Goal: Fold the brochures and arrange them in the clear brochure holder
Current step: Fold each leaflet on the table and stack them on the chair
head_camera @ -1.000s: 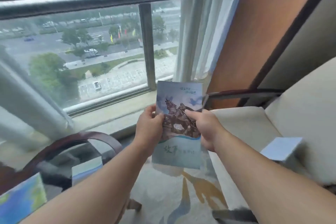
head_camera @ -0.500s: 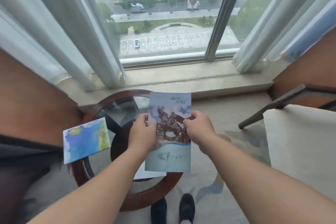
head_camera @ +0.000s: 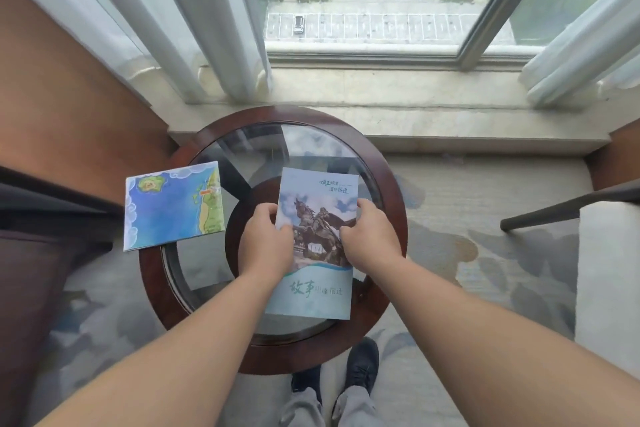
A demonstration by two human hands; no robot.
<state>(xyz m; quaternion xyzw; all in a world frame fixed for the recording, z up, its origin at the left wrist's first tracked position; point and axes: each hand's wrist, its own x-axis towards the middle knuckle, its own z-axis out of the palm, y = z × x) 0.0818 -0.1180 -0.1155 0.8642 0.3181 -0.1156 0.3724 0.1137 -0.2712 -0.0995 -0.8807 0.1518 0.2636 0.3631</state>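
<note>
Brochure (head_camera: 317, 239) with the horse statue on the cover is over the middle of the round table (head_camera: 394, 211), long side running away from me, and I can't tell if it touches the glass or sits just above it. Left hand (head_camera: 266, 246) pinches its left edge, thumb on the cover and the other fingers curled behind. Right hand (head_camera: 369, 243) does the same on the right edge, so both are gripping paper and neither is loose

It looks folded already, so my guess is the step now is squaring it up. What I'd do: lay it flat on the table, line up the corners first, then run a thumb down the crease so it stays shut. Glossy paper on glass will probably slide, so pin one side while pressing. I can't see a clear holder on the table or anywhere near it, so that needs finding first

The map brochure (head_camera: 173, 210) lies on the left side of the table, hanging a bit over the rim, apart from both hands

The table has a dark wood rim and a reflective glass top. Beyond it is a stone windowsill (head_camera: 398, 94), a window (head_camera: 381, 10) and white curtains (head_camera: 194, 21). Patterned carpet (head_camera: 467, 253) lies under and around the table, with a dark chair (head_camera: 52, 218) to its left, a pale cushioned chair (head_camera: 606, 288) to its right, and black shoes (head_camera: 362, 367) at its near edge
</note>
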